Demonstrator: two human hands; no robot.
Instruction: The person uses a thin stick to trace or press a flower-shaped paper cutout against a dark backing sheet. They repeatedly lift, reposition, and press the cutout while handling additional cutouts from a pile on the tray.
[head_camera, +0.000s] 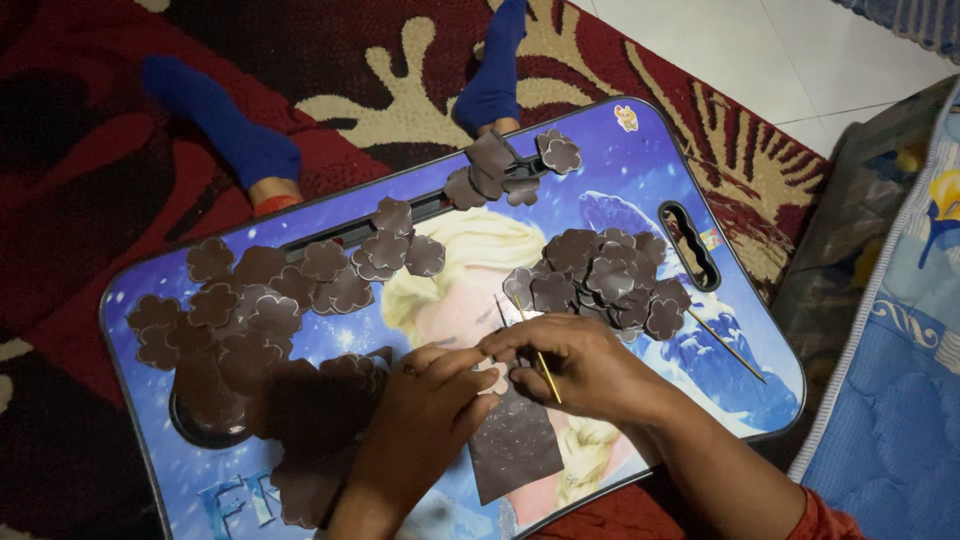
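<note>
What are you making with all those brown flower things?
A person sits on a red patterned rug with a blue lap table in front of them. Both hands meet at the middle of the table: the right hand holds a thin wooden stick, and the left hand pinches something small beside it, too hidden to tell. A dark brown sheet lies under the hands. Piles of brown flower-shaped cutouts cover the table, and another stick lies to the right.
</note>
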